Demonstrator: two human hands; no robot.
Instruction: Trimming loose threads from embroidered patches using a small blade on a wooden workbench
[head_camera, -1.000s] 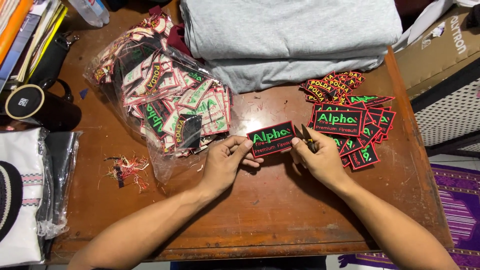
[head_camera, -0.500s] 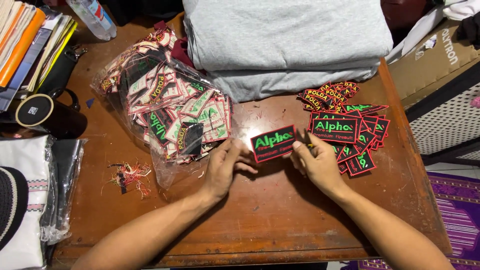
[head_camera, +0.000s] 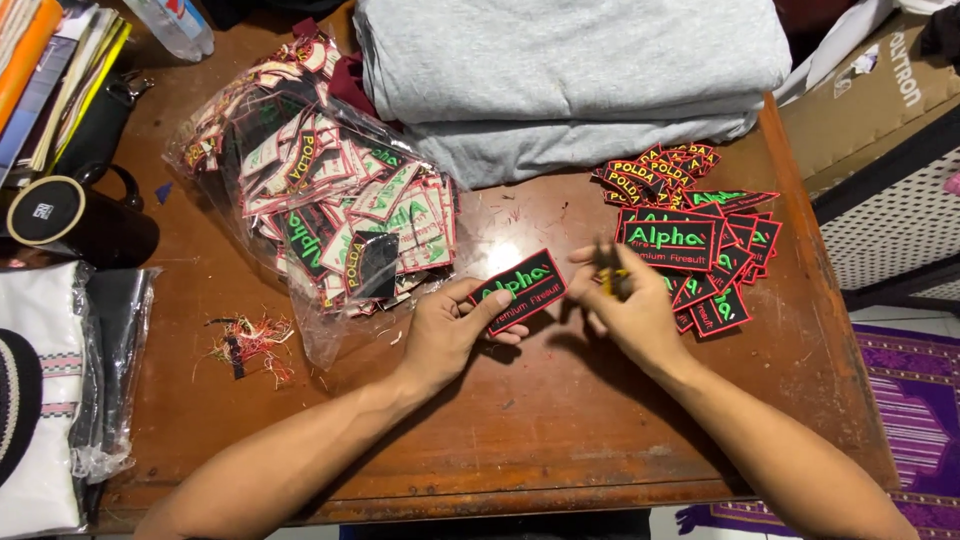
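Observation:
My left hand (head_camera: 452, 333) grips a black embroidered patch (head_camera: 525, 288) with green lettering and a red border, held just above the brown wooden table (head_camera: 560, 440). Thumb lies across its left end. My right hand (head_camera: 630, 310) is just right of the patch and holds small scissors or snips (head_camera: 604, 272), blurred, tips pointing up. A pile of matching patches (head_camera: 700, 250) lies beyond the right hand. A clear plastic bag (head_camera: 330, 215) stuffed with several patches sits left of centre.
Folded grey fabric (head_camera: 570, 80) is stacked at the table's far edge. A clump of cut thread scraps (head_camera: 250, 345) lies at left. A black mug (head_camera: 70, 215), books and bagged white garments (head_camera: 45, 400) crowd the left side. A cardboard box (head_camera: 870, 100) stands at right.
The patch has tilted a little, its right end up. My right hand has come off the patch's right edge and lifted the snips beside it.

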